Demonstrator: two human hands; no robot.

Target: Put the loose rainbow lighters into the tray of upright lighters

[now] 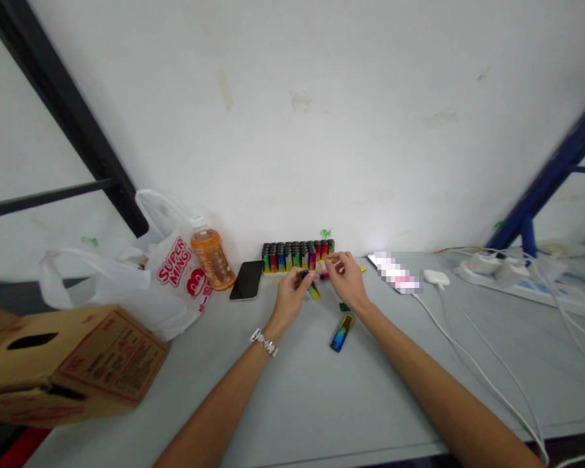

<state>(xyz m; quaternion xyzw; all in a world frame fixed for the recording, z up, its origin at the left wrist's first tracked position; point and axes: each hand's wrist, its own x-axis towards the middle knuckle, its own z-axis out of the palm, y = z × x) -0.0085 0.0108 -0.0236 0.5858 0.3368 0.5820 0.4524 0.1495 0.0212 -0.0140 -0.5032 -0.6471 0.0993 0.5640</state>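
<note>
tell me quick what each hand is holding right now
Left hand: closed on a small rainbow-coloured plastic lighter.
Right hand: fingers closed by the row of black-capped lighters; held thing cannot be told.

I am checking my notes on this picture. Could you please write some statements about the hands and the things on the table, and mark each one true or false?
1. The left hand holds a lighter. True.
2. The orange bottle lies on its side. False: it stands upright beside the white bag.
3. A rainbow lighter lies loose on the table. True.
4. The black phone is right of the row of lighters. False: it is left of it.
</note>
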